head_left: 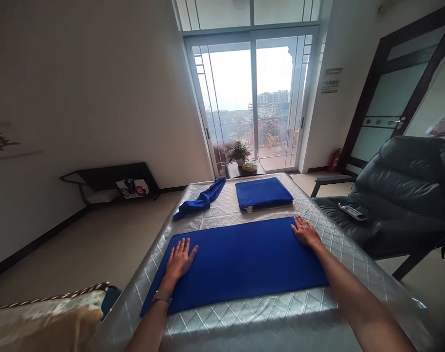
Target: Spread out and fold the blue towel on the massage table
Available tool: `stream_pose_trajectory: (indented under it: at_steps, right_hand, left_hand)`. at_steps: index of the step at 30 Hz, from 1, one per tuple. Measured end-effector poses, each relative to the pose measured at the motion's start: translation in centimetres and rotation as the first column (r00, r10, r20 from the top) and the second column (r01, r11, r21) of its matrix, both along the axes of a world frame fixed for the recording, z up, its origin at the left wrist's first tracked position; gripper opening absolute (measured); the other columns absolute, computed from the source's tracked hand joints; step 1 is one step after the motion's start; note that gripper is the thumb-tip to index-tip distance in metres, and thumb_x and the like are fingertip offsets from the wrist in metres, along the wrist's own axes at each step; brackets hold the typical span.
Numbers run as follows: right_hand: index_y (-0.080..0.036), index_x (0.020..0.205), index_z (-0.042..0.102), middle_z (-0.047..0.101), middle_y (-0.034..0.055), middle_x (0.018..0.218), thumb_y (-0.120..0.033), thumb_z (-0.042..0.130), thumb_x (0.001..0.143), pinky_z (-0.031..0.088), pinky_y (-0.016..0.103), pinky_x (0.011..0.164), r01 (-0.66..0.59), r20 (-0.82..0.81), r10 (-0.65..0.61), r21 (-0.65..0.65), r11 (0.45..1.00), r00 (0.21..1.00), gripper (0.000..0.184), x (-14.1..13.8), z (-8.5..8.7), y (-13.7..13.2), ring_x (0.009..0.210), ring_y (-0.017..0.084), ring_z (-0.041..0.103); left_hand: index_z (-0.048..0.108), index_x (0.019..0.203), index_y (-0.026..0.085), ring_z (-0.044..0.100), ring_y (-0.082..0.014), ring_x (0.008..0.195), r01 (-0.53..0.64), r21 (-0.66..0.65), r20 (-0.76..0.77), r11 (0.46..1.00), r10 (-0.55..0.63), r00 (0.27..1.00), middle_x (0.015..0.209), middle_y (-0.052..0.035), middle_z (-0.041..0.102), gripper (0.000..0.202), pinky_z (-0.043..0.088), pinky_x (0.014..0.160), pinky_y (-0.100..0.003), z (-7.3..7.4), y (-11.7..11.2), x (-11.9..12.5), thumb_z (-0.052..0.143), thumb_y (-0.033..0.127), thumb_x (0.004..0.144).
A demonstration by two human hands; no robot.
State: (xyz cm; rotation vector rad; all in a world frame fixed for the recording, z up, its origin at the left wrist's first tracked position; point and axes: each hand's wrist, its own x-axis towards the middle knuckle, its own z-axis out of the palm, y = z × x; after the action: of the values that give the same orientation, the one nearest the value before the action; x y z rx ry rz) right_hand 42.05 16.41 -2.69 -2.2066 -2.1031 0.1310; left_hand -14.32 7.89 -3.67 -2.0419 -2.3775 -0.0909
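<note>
A blue towel [240, 261] lies spread flat in a long rectangle on the silver quilted table cover [244, 318]. My left hand [180, 259] rests flat on its left end, fingers spread. My right hand [305, 231] lies flat on its far right corner, fingers stretched out. Neither hand holds anything. Beyond it, a neatly folded blue towel [263, 193] sits at the table's far middle. To its left lies a crumpled, twisted blue towel [202, 199].
A dark leather recliner [398, 195] with a remote [354, 211] on it stands close on the right. A potted plant [239, 152] sits on a small stand before the glass balcony doors [251, 98]. A low dark shelf [112, 183] lines the left wall. A cushion [42, 318] is at lower left.
</note>
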Motion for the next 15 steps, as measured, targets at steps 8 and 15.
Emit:
stream_pose_trajectory:
  at_steps: [8,15]
  right_hand:
    - [-0.01,0.162,0.027,0.023,0.0118,0.169,-0.041,0.019,0.103,0.012,0.044,0.127,0.001,0.081,0.001,-0.016,1.0,0.997,0.066,-0.8,1.6,-0.9,0.157,0.021,0.018]
    - [-0.01,0.159,0.035,0.027,0.0133,0.168,-0.036,0.021,0.105,0.011,0.047,0.127,-0.02,0.087,0.017,0.036,0.999,0.996,0.062,-6.4,4.2,-2.4,0.157,0.024,0.018]
  left_hand:
    - [0.027,0.16,0.007,0.024,-0.0304,0.155,-0.097,0.035,0.02,0.995,0.096,0.995,0.167,-0.0189,0.024,0.08,0.021,0.125,-0.05,0.3,-1.4,-2.6,0.027,0.06,0.1]
    - [0.028,0.16,0.008,0.024,-0.03,0.155,-0.095,0.052,-0.001,0.994,0.095,0.995,0.167,-0.0185,0.024,0.079,0.022,0.125,-0.049,0.1,-1.3,-2.5,0.024,0.061,0.101]
